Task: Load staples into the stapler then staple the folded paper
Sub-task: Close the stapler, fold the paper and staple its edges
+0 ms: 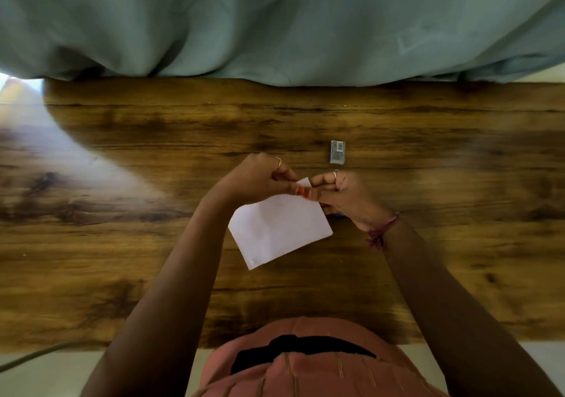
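- The left hand (260,179) is pinching the far corner of the paper (279,228), thumb and fingers curled close on it, at about 11 o'clock from the sheet's middle.
- The paper, folded and white, is hanging tilted between the two hands over the table (122,243), its near corner pointing toward 7 o'clock.
- A small orange stapler (303,192) is showing at the paper's top edge, right where the hands are meeting; most of it is hidden, so I cannot tell whether it is biting the paper yet.
- The right hand (345,194) is curling tight round the stapler, fingers narrow.
- The staple box (337,151) is lying at 12 o'clock from the right hand, just beyond it.
- To my eye loading is done and the stapling step is in hand; next, the corner needs seating fully in the stapler's mouth, then one firm squeeze.
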`<state>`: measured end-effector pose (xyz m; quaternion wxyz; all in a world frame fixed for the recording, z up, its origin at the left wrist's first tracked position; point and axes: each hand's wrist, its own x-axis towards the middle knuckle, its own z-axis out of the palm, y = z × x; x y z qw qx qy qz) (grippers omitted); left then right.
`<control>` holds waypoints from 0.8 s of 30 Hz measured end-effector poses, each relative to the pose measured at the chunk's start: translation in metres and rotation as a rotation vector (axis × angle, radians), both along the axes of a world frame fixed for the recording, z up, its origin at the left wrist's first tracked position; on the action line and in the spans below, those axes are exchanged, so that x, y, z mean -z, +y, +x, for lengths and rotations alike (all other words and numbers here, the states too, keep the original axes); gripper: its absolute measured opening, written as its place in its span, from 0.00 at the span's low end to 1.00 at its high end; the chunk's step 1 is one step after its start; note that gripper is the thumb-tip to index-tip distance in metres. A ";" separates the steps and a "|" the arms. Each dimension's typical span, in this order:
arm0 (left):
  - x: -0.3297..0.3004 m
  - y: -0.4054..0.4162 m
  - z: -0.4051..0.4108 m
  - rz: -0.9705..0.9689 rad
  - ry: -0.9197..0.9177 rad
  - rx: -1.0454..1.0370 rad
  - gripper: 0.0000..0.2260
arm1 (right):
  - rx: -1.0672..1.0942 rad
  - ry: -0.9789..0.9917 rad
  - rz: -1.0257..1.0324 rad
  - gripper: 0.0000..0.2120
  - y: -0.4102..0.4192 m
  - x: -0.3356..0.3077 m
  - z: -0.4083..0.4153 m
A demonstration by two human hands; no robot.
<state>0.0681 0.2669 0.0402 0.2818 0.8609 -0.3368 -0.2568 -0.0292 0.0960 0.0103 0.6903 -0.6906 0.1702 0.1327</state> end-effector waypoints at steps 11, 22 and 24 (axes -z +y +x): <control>0.014 0.008 -0.002 -0.062 0.093 -0.112 0.04 | -0.033 -0.048 -0.041 0.17 0.001 -0.002 -0.001; 0.010 -0.002 -0.002 -0.022 0.122 -0.063 0.06 | -0.012 -0.133 -0.139 0.05 -0.004 -0.001 0.005; 0.010 0.000 -0.001 -0.001 0.117 -0.034 0.07 | -0.005 -0.145 -0.166 0.04 -0.006 0.000 0.005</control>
